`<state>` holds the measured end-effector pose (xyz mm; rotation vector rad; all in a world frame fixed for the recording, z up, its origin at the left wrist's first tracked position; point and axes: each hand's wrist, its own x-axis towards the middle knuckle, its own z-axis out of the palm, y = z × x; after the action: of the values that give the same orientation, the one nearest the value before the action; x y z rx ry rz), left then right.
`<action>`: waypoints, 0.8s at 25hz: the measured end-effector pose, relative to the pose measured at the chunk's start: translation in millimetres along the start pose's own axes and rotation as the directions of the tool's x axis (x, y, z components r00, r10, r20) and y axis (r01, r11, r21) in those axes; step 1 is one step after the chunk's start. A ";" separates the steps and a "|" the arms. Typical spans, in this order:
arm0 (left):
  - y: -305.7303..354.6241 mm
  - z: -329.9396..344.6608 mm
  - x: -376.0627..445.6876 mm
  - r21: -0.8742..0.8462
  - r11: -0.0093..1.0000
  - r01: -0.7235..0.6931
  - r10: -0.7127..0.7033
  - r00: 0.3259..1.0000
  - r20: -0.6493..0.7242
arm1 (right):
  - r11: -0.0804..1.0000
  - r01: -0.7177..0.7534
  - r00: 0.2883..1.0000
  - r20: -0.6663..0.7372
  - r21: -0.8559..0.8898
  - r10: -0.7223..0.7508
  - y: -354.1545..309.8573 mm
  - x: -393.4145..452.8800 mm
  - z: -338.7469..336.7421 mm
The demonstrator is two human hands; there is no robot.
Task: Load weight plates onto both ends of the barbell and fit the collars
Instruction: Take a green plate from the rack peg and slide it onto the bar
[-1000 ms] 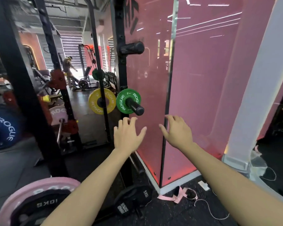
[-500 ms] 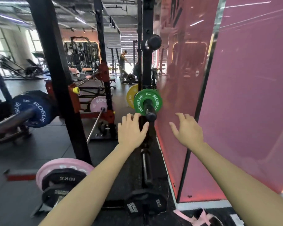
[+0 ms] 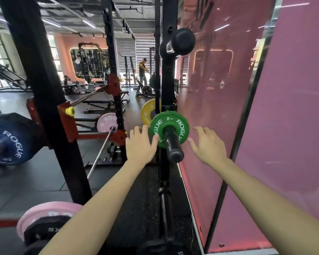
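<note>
Head view showed your left hand point(image 3: 139, 144) and right hand point(image 3: 207, 147) raised on either side of the green plate point(image 3: 168, 128), both with fingers spread wide and gripping nothing; the left thumb lay against the plate's left rim, while the right hand hung just beside its right rim, apart from it. That plate sat on a black storage peg point(image 3: 173, 146) sticking out of the rack upright point(image 3: 168, 74), with a yellow plate point(image 3: 149, 112) behind it. You had the blue plate point(image 3: 9, 141) at far left, and pink and black plates point(image 3: 44, 221) stacked low on the left.
</note>
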<state>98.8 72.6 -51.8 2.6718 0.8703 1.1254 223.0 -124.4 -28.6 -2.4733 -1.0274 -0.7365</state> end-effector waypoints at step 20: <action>-29.9 23.0 25.0 0.033 0.991 -0.131 0.126 0.985 0.115 | 0.997 0.046 0.999 0.022 0.061 -0.048 -6.3 46.2 28.1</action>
<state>114.7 113.7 -62.2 2.8286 0.7186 0.9795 255.3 -80.9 -23.0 -2.4197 -1.1034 -0.6824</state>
